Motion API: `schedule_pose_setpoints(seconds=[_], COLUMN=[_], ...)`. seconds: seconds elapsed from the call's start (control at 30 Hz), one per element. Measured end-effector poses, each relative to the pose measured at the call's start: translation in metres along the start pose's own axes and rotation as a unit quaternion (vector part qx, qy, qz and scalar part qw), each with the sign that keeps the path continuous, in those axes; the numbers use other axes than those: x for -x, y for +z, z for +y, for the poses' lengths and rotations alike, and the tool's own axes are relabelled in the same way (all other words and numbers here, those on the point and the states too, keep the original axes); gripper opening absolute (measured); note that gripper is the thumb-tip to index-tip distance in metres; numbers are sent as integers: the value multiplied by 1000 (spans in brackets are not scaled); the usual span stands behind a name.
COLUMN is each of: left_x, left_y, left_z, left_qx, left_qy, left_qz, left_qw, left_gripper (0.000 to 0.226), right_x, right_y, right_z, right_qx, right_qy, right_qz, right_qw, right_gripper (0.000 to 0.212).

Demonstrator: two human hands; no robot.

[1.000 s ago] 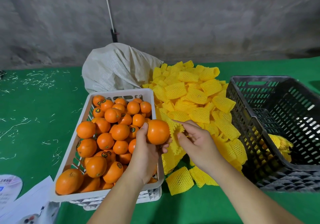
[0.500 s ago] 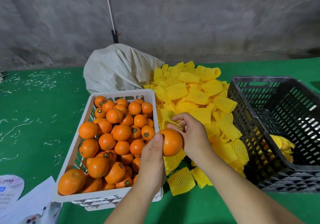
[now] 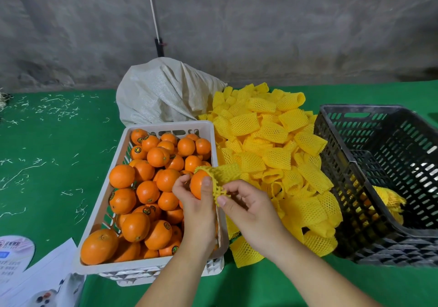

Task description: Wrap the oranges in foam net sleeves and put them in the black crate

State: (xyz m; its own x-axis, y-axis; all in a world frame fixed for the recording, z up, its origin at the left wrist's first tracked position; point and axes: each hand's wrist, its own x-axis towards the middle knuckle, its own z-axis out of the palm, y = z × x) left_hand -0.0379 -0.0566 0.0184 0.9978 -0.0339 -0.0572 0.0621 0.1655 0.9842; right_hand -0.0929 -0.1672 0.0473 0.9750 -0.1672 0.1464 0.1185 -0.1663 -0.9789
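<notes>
The left hand (image 3: 198, 208) grips an orange (image 3: 198, 184) above the right rim of the white crate (image 3: 214, 138). The right hand (image 3: 250, 208) pinches the lower edge of a yellow foam net sleeve (image 3: 224, 176), stretched over the orange's right side. The orange is smooth, bright and partly covered. The black crate (image 3: 355, 162) stands right of the white crate, holding wrapped fruit.

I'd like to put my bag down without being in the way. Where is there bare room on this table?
The green cloth left of the white crate is open, with only scattered shreds. The near strip before the yellow sleeves is partly free beside the arms. Between the crates it is crowded with sleeves, the sack sits behind, and papers fill the near-left corner.
</notes>
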Motion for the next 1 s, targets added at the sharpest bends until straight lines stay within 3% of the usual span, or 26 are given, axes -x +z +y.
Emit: schedule_pose_setpoints(seconds=[0.07,0.13,0.2,0.37,0.47,0.53,0.63,0.7,0.83,0.87,0.93,1.0], left_x=[2,4,8,5,-1,-3,-7,-6,2,4,8,10], left_y=[2,5,9,6,0,-3,-8,-8,-2,-2,-1,2], left_z=[3,6,12,20,19,20,22,22,18,17,19,26], left_qx=[77,193,237,177,135,87,-31,-102,-181,-176,-131,-36], left_qy=[-43,-90,-104,-57,-33,13,141,235,362,366,301,131], left_qz=[-11,-35,-68,-109,-118,-114,-85,-110,-181,-188,-145,-63], left_qw=[996,976,964,977,983,990,986,960,896,894,934,989], left_gripper=[65,59,51,29,30,25,17,18,17,17,22,49], right_x=[4,4,2,-4,-7,-9,-14,-15,-16,-16,-13,-9], right_y=[6,6,4,-12,-21,-24,-29,-29,-25,-25,-26,-26], right_z=[7,10,13,16,15,13,15,15,13,12,11,9], right_qx=[54,42,23,98,55,22,63,72,142,137,112,101], right_qy=[-6,23,48,59,54,46,41,48,47,47,29,0], right_qz=[24,45,67,119,98,97,145,165,120,116,131,151], right_qw=[998,998,996,986,992,994,987,983,981,983,985,983], right_gripper=[16,36,59,79,80,75,70,71,77,76,74,73])
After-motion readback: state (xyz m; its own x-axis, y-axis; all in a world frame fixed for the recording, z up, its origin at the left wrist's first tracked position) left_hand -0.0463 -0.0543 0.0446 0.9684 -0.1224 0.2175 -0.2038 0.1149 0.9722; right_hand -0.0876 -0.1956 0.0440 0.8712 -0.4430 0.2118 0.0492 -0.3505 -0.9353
